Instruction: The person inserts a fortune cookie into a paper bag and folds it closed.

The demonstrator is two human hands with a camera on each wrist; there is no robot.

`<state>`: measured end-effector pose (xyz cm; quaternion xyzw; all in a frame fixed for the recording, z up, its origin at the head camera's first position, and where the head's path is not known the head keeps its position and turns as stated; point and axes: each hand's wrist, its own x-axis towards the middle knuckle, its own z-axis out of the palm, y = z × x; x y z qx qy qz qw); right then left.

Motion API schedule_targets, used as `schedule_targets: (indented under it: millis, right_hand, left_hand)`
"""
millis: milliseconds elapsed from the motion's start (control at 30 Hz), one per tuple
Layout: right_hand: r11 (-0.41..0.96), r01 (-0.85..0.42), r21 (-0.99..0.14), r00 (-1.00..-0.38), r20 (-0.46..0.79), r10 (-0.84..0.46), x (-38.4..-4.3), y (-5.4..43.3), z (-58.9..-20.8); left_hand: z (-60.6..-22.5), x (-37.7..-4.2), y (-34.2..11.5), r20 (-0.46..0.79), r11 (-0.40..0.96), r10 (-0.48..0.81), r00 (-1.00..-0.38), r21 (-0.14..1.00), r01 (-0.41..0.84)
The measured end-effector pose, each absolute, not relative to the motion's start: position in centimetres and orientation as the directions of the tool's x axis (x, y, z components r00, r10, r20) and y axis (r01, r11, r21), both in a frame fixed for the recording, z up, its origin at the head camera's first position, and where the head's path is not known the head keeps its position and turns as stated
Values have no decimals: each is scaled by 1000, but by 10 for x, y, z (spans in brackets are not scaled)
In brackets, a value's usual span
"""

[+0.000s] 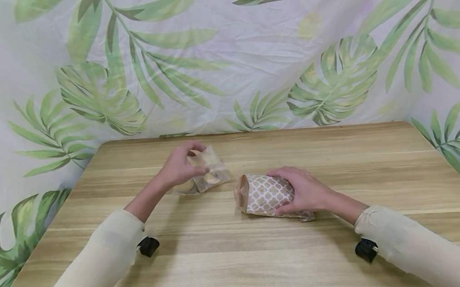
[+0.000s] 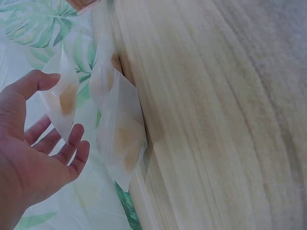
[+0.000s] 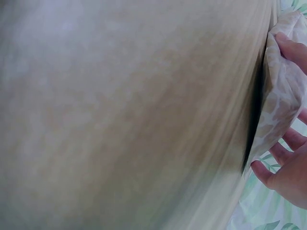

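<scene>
In the head view my left hand (image 1: 180, 166) is at the back left of the table, thumb and fingers curved around a small translucent packet. The left wrist view shows this packet (image 2: 64, 98), tan inside, raised off the table between thumb and fingers. More such packets (image 2: 122, 134) lie on the wood just beneath it. Right of centre, my right hand (image 1: 303, 187) grips a tan paper bag (image 1: 265, 195) with a white lattice pattern, lying on its side. The bag's mouth faces left, toward the packets. In the right wrist view, thumb and fingers span the bag (image 3: 280, 96).
A wood-grain table (image 1: 240, 261) extends under both arms. Behind it hangs a white cloth (image 1: 255, 59) with green leaf prints. Black wrist devices (image 1: 148, 246) hang under the cream sleeves (image 1: 92, 260).
</scene>
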<state>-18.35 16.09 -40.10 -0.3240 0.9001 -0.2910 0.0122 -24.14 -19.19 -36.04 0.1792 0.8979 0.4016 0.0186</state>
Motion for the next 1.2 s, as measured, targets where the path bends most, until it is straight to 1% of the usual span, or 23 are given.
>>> schedule_targets:
  millis: [533,767,1200]
  right_hand:
    - [619,-583,-527,-786,174,-593,-183,161,-402]
    - [624,-580,-523,-789,172,-590,-183,160,-401]
    - [618,-587,-523,-784,176,-596,-184,161,-401]
  left_hand:
    - [-361,-233,-189,124,577,409,-904,733,361]
    - [-360,-227,-185,142,535,453,-880,746,396]
    - [-362,-221,-179,147,503,500,-854,753,424]
